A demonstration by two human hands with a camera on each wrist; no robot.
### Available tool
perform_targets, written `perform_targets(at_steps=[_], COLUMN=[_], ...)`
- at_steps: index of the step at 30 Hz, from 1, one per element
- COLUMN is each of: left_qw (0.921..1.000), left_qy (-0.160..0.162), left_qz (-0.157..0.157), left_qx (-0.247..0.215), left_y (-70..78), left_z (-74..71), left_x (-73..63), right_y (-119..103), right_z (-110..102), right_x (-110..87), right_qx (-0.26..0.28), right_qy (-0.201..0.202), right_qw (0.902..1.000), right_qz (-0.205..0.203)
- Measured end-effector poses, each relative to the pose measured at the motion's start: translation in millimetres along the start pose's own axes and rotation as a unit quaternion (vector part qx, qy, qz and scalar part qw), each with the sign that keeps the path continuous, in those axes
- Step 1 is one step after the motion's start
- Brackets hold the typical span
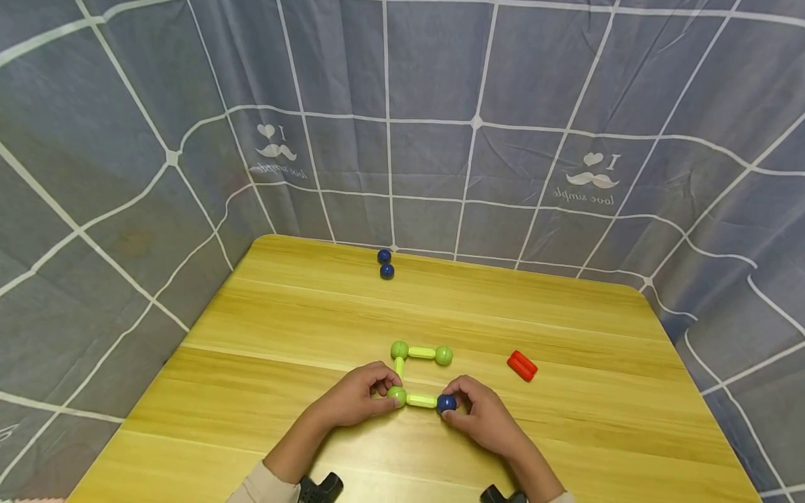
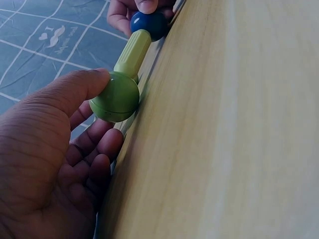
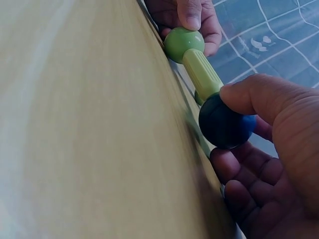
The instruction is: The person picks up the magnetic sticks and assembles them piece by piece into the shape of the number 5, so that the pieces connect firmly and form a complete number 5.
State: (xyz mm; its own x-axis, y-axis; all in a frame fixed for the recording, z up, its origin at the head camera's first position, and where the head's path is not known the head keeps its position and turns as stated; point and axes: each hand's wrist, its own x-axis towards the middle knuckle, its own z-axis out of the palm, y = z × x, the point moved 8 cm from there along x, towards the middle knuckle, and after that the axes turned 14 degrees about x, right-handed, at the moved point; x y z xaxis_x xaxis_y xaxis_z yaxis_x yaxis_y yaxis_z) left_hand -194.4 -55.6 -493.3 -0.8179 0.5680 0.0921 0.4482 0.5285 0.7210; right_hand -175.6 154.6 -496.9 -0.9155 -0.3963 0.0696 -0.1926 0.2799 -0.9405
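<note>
My left hand (image 1: 361, 395) pinches a green ball (image 2: 115, 97) between thumb and fingers. A dark blue ball (image 3: 227, 121) is pinched by my right hand (image 1: 481, 412). Between these two balls runs a ribbed yellow-green rod (image 1: 421, 400), its ends meeting both. From the left-hand green ball another yellow-green rod (image 1: 399, 367) leads away to a second green ball (image 1: 399, 350). There a third rod (image 1: 421, 353) joins it to a green ball (image 1: 444, 355) on the right. Together the pieces make a squared C shape at the tabletop.
Two dark blue balls (image 1: 386, 271) sit together near the back edge of the wooden table (image 1: 283, 314). A pair of red rods (image 1: 522, 366) lies side by side to the right of the joined pieces. Grey-blue checked curtain (image 1: 434, 161) hangs behind and beside the table.
</note>
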Motion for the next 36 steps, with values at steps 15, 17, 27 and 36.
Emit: perform_targets(at_steps=[15,17,27,36], left_qw=[1.0000,1.0000,0.9998,0.9996], left_qy=[0.000,0.002,0.018,0.027], left_qz=[0.003,0.003,-0.006,-0.007], left_qx=[0.007,0.005,-0.005,0.003], left_y=[2.3,2.3,1.4,-1.7], left_z=[-0.1,-0.5,-3.9,-4.0], left_x=[0.5,0.7,0.4,1.1], right_y=[-14,-6,4,5], right_z=[1,0,-5,-54], right_x=[-2.6,-1.9,0.8,-6.7], right_qx=[0.042,0.043,0.022,-0.014], right_qy=[-0.009,-0.006,0.003,0.136], right_qw=[0.9988,0.9988,0.9996,0.9900], right_qz=[0.022,0.022,0.018,0.032])
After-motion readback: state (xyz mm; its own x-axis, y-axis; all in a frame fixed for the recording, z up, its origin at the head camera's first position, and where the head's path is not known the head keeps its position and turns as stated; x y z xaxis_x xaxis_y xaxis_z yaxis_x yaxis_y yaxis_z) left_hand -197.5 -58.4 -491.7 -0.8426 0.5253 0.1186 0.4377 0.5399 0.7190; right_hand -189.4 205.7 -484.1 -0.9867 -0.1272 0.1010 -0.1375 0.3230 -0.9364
